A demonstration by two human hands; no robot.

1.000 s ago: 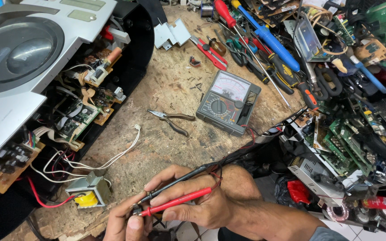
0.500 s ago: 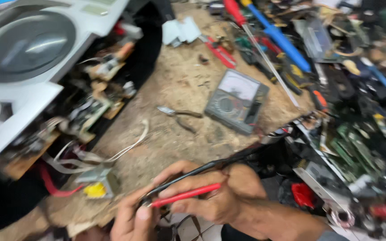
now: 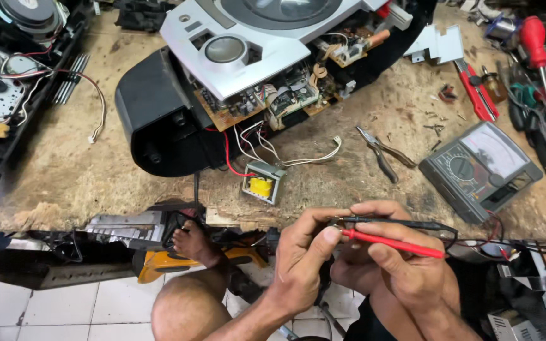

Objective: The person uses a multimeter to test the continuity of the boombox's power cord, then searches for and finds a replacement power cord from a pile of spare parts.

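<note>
Red probe and black probe sit side by side in right hand, fingers closed round both, just below bench edge. Left hand pinches their tips between thumb and forefinger. Multimeter lies on bench to the right, pliers beside it.

Head view: worn on the head, aimed steeply down at the workbench edge.
Nearness: hands seen close, the bench beyond them.
</note>
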